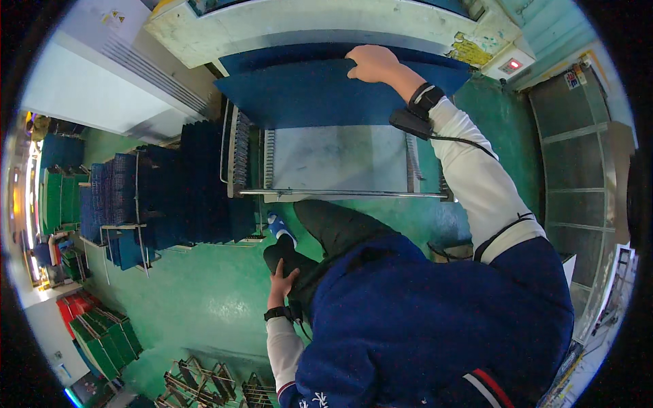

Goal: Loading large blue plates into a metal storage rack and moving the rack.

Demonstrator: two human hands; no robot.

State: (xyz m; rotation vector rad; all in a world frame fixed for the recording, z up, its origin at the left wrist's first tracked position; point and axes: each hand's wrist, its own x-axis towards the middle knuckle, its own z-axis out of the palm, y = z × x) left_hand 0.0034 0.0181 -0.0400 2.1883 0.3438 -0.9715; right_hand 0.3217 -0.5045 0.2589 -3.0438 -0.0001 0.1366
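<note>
My right hand (pixel 374 64) reaches far forward, its fingers closed over the upper edge of a wide dark blue panel (pixel 306 98). A second dark blue sheet (pixel 286 58) shows just behind that edge. The panel leans above a floor rack with slotted, comb-like sides (pixel 237 153) and a metal bar (pixel 340 193) across its near end. Within the rack, a pale flat surface (pixel 340 160) is visible. My left hand (pixel 280 282) lies on my dark trouser leg by the knee, fingers apart and holding nothing.
Ahead stands a cream machine (pixel 299 30) with a small control box (pixel 511 64). Racks of dark blue panels (pixel 160 190) fill the left. Green panels (pixel 105 340) and metal frames (pixel 197 384) stand at lower left. A grey framed panel (pixel 575 156) is on the right.
</note>
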